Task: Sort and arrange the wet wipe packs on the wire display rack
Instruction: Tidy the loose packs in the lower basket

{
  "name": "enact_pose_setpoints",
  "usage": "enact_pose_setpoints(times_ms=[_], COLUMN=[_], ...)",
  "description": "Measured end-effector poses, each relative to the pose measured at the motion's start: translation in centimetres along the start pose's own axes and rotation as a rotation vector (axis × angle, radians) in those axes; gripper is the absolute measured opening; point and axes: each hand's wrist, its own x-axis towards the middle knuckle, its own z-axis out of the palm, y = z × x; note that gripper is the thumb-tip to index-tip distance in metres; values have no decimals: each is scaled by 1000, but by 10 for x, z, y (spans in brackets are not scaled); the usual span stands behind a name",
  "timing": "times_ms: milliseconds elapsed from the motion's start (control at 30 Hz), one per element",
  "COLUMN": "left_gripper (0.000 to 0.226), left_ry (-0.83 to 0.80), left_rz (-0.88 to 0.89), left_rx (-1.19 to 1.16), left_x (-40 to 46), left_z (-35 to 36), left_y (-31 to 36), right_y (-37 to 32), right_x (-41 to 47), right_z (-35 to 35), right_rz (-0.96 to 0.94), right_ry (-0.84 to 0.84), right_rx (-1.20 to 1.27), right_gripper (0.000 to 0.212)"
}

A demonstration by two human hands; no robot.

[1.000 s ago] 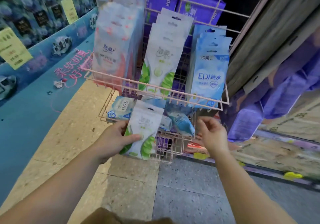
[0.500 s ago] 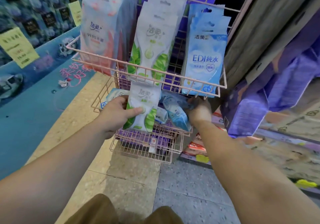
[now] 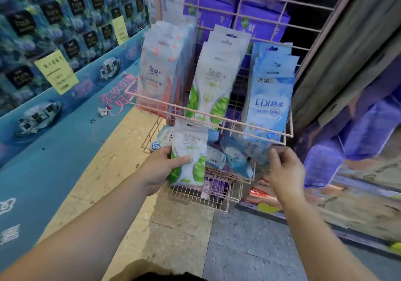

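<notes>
A pink wire rack (image 3: 217, 124) carries three upright rows in its upper basket: pink-red packs (image 3: 156, 74), green-leaf packs (image 3: 214, 78) and blue EDI packs (image 3: 269, 98). Loose blue packs (image 3: 236, 161) lie jumbled in the lower basket (image 3: 217, 196). In front of that lower basket my left hand (image 3: 158, 167) grips one green-leaf pack (image 3: 188, 150), held upright. To the right, my right hand (image 3: 286, 172) pinches the edge of a blurred blue pack (image 3: 253, 148) just under the upper basket's right corner.
Purple boxes (image 3: 208, 9) stand behind the rack's wire back. Large purple packages (image 3: 325, 161) are stacked at the right, with an orange pack (image 3: 258, 191) low beside the rack. A blue display wall with a yellow price tag (image 3: 56, 72) runs along the left.
My right hand has come back out of the lower basket, now pinching a blue pack. My left hand keeps the green-leaf pack in much the same place. The view has tilted up slightly.
</notes>
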Motion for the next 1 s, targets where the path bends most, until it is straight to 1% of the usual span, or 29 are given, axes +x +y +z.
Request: enact_pose_setpoints(times_ms=[33, 133, 200, 267, 300, 367, 400, 433, 467, 500, 533, 567, 600, 633, 667, 700, 767, 800, 900, 933, 1000], left_gripper=[34, 40, 49, 63, 64, 52, 46, 46, 52, 60, 68, 75, 80, 83, 81, 73, 50, 44, 41, 39, 33], left_ry=[-35, -204, -324, -472, -553, -686, -725, -735, -723, -694, -659, -622, -586, -546, -505, -462, -386, -354, -255, -218, -143], left_rz=[-34, -144, -161, -148, -136, -97, -76, -56, -34, -18, -5, 12, 39, 63, 93, 116, 158, 184, 287, 329, 373], left_rx=[-30, -100, -124, -31, 37, 170, 212, 229, 212, 158, 69, -26, -114, -181, -217, -232, -227, -218, -202, -202, -215], left_x=[-5, -21, -29, -32, -34, -35, -36, -38, -38, -39, -39, -41, -41, -43, -43, -44, -45, -44, -40, -37, -29], left_z=[1, 4, 4, 3, 4, 7, 9, 10, 11, 11, 12, 15, 19, 26, 36, 46, 67, 73, 71, 66, 55], left_y=[0, 10, 13, 19, 22, 32, 40, 47, 55, 62, 68, 75, 82, 89, 96, 105, 122, 129, 148, 151, 156], right_y=[1, -11, -26, -47, -57, -75, -86, -95, -105, -114, -120, -124, -126, -129, -134, -137, -148, -152, -156, -153, -142], right_x=[-12, -47, -61, -62, -60, -51, -47, -43, -39, -34, -30, -26, -23, -23, -25, -25, -19, -11, 22, 33, 48], right_z=[-6, -27, -42, -51, -54, -53, -50, -48, -47, -48, -50, -52, -53, -53, -51, -47, -42, -43, -62, -67, -71], right_rz=[3, 63, 47, 52, 54, -22, -62, -58, 0, 84, 184, 244, 261, 240, 204, 154, 42, -18, -176, -206, -220], right_ry=[-37, -184, -370, -577, -647, -705, -701, -665, -612, -549, -504, -498, -529, -567, -578, -550, -436, -376, -252, -240, -293], right_rx=[14, 58, 2, -42, -81, -158, -151, -85, 70, 282, 509, 679, 723, 671, 586, 498, 408, 373, 192, 67, -233], right_gripper=[16, 17, 18, 19, 19, 17, 15, 10, 5, 6, 16, 28, 41, 51, 52, 42, 15, 12, 16, 17, 20])
